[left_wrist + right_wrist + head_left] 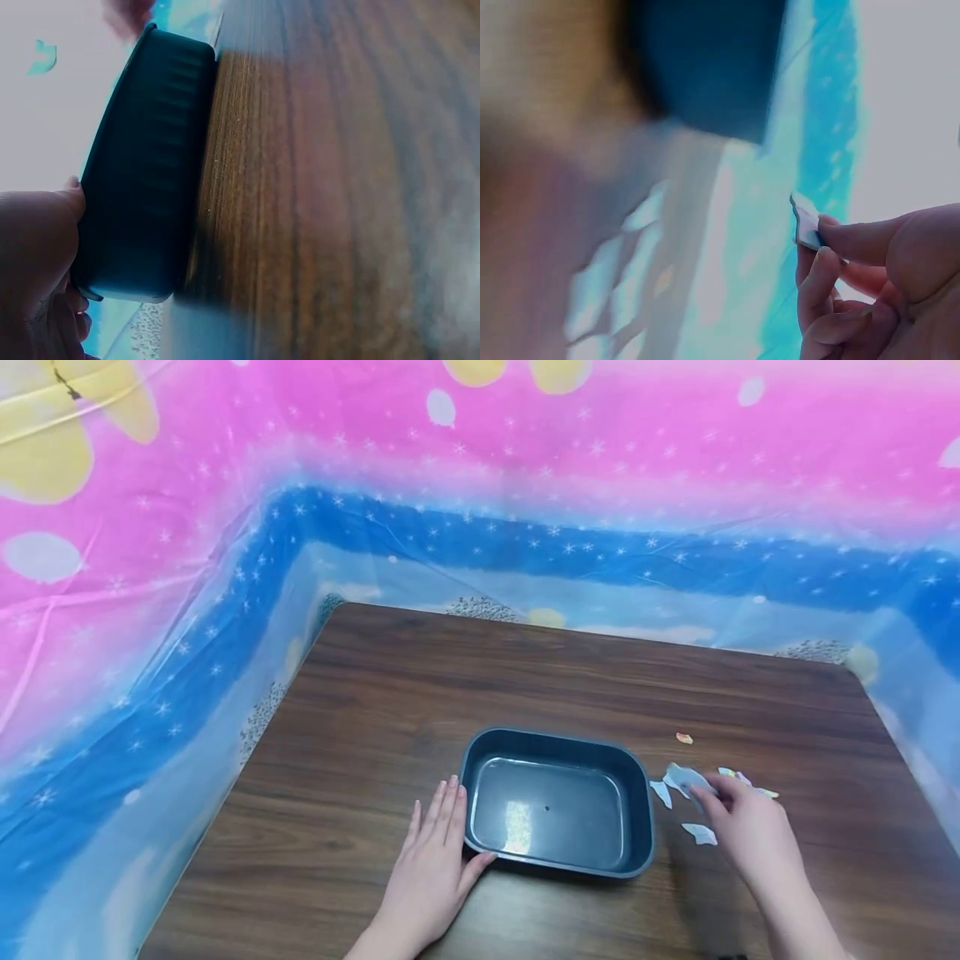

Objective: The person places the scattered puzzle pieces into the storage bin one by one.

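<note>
A dark blue-grey rectangular plastic tub [577, 810] stands on the table with nothing in it. My left hand [427, 877] rests against its left side, fingers straight and thumb at the near corner; the left wrist view shows the tub's outer wall [150, 165] beside the thumb. Right of the tub, my right hand [757, 835] pinches a thin, pale, ragged scrap [686, 777], apparently torn paper. In the right wrist view this scrap [807, 223] sits between thumb and fingertips. Around it lie more pale scraps, one [700, 833] near the hand and one [662, 793] beside the tub.
A small orange-tinted scrap [684, 738] lies farther back, and several coloured scraps [727, 772] lie partly behind my right hand. The brown wood-grain table [360, 710] is bordered by a pink and blue patterned cloth [525, 527].
</note>
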A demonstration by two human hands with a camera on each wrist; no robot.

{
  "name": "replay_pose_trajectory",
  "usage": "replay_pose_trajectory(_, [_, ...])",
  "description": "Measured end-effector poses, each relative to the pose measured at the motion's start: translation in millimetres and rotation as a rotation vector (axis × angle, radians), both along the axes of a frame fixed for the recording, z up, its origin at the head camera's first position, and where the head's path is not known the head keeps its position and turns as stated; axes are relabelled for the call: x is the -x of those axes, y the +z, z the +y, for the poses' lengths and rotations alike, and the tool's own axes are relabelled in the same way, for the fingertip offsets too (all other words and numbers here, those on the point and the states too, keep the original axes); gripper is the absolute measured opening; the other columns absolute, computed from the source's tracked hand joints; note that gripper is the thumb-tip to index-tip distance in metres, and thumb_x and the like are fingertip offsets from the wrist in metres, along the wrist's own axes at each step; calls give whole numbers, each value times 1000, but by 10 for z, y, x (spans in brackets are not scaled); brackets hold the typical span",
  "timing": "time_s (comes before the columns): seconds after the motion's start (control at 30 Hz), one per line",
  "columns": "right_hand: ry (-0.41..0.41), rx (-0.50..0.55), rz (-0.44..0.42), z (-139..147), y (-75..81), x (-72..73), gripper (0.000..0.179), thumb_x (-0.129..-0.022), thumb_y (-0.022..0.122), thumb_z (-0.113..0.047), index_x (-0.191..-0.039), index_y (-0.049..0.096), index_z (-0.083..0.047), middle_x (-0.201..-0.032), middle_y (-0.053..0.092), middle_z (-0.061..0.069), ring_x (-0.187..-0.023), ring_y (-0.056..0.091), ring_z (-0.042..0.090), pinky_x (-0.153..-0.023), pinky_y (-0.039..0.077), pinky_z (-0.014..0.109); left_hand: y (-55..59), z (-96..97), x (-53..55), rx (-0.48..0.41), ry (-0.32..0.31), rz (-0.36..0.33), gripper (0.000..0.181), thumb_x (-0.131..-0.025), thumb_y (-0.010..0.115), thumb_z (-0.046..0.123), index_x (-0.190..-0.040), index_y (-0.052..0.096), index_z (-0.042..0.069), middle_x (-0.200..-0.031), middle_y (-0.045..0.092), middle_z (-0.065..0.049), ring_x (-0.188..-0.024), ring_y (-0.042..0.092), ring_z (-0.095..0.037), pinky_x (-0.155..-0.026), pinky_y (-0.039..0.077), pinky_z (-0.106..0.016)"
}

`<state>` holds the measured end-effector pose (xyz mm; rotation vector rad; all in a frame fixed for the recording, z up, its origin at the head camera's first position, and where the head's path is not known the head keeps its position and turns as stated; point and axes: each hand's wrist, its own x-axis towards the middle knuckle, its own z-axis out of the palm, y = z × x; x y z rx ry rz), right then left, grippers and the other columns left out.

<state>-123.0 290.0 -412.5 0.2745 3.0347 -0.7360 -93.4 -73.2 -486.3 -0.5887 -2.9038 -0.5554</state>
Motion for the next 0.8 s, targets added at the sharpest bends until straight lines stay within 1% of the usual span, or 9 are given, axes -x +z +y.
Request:
replay_pose_trajectory(0.1, [80,11,19,-304,146,243,37,-101,66,-29,-125,68,0,-103,74,19,-88,69,33,-67,53,46,5,-3,-7,2,13,-20,83,-102,54,52,-156,31,-7,-165,26,-22,-153,22,-33,-120,22,-58])
replay_pose_trajectory(0.13, [102,20,16,-425,167,320,36,-100,68,-29,-124,69,-2,-101,74,17,-81,68,28,-63,52,42,7,-2,-7,3,16,-29,83,-102,54,52,-156,31,-7,-165,25,-21,-154,21,-32,-120,21,-58])
replay_pose_trajectory(0.17, [121,33,8,-546,183,394,35,-99,69,-29,-122,69,-3,-100,75,15,-81,68,26,-62,52,40,10,-1,-7,2,18,-36,84,-102,54,53,-156,30,-6,-165,25,-21,-154,20,-32,-120,21,-58])
replay_pose_trajectory(0.23, [163,53,-3,-770,182,528,31,-97,72,-28,-117,69,-5,-97,75,12,-78,68,23,-61,52,38,11,9,-1,-2,19,-44,84,-102,53,54,-157,29,-6,-165,24,-21,-154,20,-32,-120,20,-59])
replay_pose_trajectory(0.33, [223,53,-23,-1048,138,671,24,-94,76,-27,-109,69,-8,-88,73,6,-70,64,17,-58,51,35,11,27,5,-13,13,-44,84,-102,53,54,-157,30,-5,-165,25,-21,-153,22,-33,-119,21,-62])
replay_pose_trajectory(0.47, [292,28,-65,-1300,47,775,17,-92,78,-21,-102,69,-11,-82,70,2,-66,62,14,-56,50,32,10,38,1,-10,7,-40,85,-101,53,56,-156,31,-5,-165,27,-21,-152,24,-34,-117,23,-65])
replay_pose_trajectory(0.6, [336,28,-138,-1429,-2,821,13,-92,77,-18,-99,68,-10,-81,69,1,-67,62,13,-58,50,31,21,30,-6,0,15,-50,84,-101,51,58,-157,32,-3,-165,26,-19,-153,24,-33,-117,23,-65])
replay_pose_trajectory(0.7, [345,34,-174,-1471,21,849,13,-92,77,-18,-99,68,-11,-81,69,0,-69,62,14,-60,50,32,23,14,-4,4,15,-52,84,-102,50,58,-157,33,-3,-166,26,-18,-153,24,-32,-117,23,-65])
replay_pose_trajectory(0.8, [352,41,-160,-1509,73,887,13,-92,78,-18,-98,69,-12,-82,69,0,-70,63,14,-62,51,33,19,-7,3,7,11,-50,84,-102,49,58,-157,33,-3,-165,26,-18,-153,23,-31,-117,23,-64])
